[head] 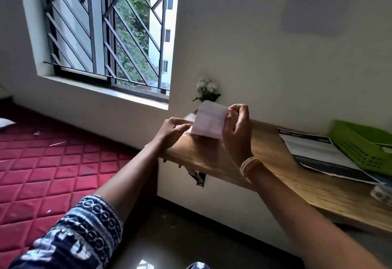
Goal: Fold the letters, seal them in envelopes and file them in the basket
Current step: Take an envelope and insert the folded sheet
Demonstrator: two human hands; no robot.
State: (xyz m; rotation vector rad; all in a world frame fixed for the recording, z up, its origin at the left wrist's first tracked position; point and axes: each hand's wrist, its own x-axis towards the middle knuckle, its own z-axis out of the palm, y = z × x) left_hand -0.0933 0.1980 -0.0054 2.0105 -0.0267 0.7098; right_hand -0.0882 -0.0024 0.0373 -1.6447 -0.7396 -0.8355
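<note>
A folded white letter (210,120) is held up above the left end of the wooden shelf (275,162). My right hand (236,128) pinches its right edge near the top corner. My left hand (172,129) touches the letter's lower left corner with fingers lightly curled; its grip there is hidden. A printed sheet with dark bands (318,154) lies flat on the shelf to the right. The green perforated basket (360,147) stands at the far right, with a paper item inside it, partly cut off by the frame.
A roll of tape (381,192) sits at the shelf's right front edge. A small pot of white flowers (206,92) stands by the wall behind the letter. A red quilted mattress (53,162) lies to the left under a barred window (106,30).
</note>
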